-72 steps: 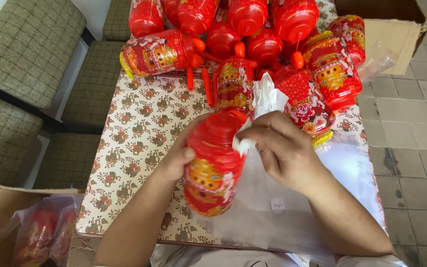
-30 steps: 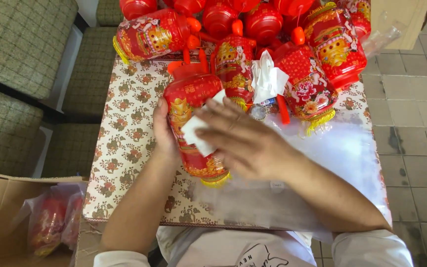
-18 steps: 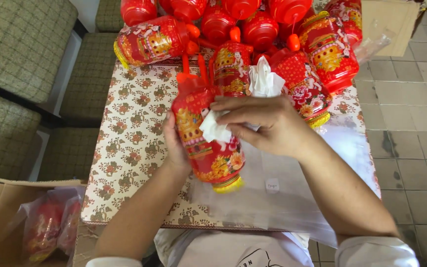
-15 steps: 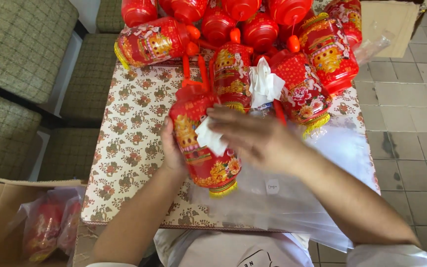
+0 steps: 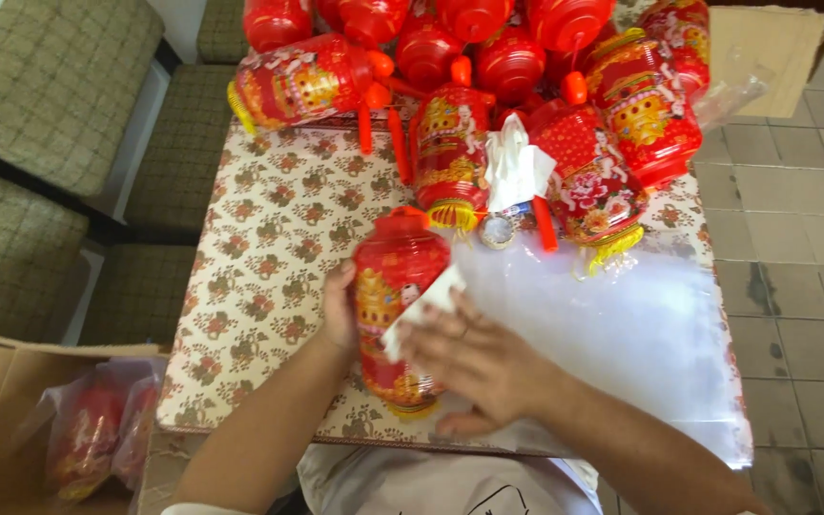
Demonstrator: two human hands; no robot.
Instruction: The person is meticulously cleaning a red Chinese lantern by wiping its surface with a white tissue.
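A red and gold plastic lantern (image 5: 395, 286) stands upright near the front of the small table. My left hand (image 5: 339, 310) grips its left side. My right hand (image 5: 474, 358) presses a white tissue (image 5: 419, 310) flat against the lantern's right side. Just to the right lies a stack of clear plastic bags (image 5: 622, 334) on the table.
Several more red lanterns (image 5: 488, 86) crowd the far half of the floral-cloth table (image 5: 259, 248), with a wad of white tissue (image 5: 517, 167) and a small round tape roll (image 5: 498, 231) among them. Bagged lanterns fill a cardboard box (image 5: 11, 429) at lower left. Cushioned seats (image 5: 50, 105) stand left.
The lantern has been turned and shifted toward me while my right hand kept rubbing the tissue down and across its side. The view has tilted slightly.
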